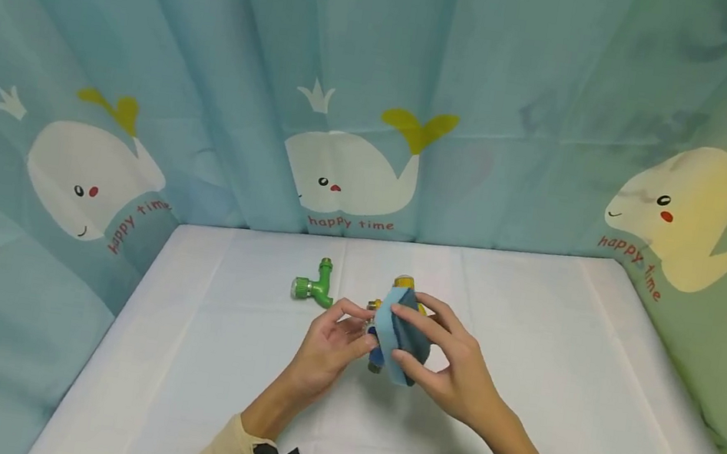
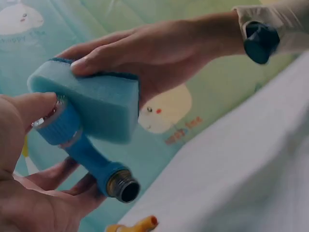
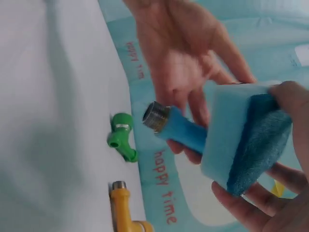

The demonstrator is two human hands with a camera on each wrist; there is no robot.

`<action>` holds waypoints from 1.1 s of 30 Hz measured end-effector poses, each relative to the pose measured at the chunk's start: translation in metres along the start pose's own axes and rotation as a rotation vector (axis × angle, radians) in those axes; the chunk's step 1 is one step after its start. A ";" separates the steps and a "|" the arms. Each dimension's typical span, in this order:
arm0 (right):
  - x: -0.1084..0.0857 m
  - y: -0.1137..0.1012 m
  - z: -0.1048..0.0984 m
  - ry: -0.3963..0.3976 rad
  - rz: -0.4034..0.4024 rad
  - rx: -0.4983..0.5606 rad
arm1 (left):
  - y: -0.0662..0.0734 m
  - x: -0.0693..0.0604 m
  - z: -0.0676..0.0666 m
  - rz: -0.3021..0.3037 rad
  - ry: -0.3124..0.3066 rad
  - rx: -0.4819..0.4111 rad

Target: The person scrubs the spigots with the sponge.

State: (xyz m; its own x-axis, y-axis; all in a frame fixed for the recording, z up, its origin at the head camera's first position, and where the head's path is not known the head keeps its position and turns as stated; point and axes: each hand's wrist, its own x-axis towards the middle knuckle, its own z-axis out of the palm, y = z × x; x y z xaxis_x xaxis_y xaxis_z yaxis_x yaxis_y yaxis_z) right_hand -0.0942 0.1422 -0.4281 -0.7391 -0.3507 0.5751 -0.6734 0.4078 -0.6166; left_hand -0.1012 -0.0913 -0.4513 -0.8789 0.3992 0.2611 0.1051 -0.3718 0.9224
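A blue faucet (image 2: 89, 150) with a threaded metal end is held up by my left hand (image 1: 327, 346), thumb on its knob and fingers beneath its body. In my right hand (image 1: 463, 365) is a light blue sponge (image 2: 91, 99) with a darker scouring layer (image 3: 263, 140), gripped by its edges. The sponge's soft side lies against the blue faucet near the knob. From the head view, the sponge and fingers hide most of that faucet.
On the white table (image 1: 230, 379), a green faucet (image 1: 316, 286) lies left of my hands. A yellow faucet (image 3: 123, 208) lies just beyond the sponge, partly covered. Blue curtains (image 1: 389, 44) with whale prints surround the table's back and sides.
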 end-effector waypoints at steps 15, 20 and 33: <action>-0.007 0.008 0.006 -0.032 0.032 -0.031 | -0.001 -0.011 -0.006 -0.042 0.003 -0.015; -0.012 0.010 0.010 0.015 0.065 -0.023 | 0.002 -0.013 -0.005 -0.068 0.009 -0.020; -0.011 0.016 0.015 0.003 0.108 -0.065 | -0.003 -0.020 -0.006 -0.074 0.034 -0.053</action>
State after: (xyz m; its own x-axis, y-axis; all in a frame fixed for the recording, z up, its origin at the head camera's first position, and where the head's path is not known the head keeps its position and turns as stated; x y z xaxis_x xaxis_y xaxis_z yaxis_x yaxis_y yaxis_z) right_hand -0.0973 0.1399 -0.4527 -0.8072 -0.2994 0.5088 -0.5871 0.4973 -0.6388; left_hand -0.0869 -0.1035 -0.4609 -0.8987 0.3992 0.1818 0.0148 -0.3867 0.9221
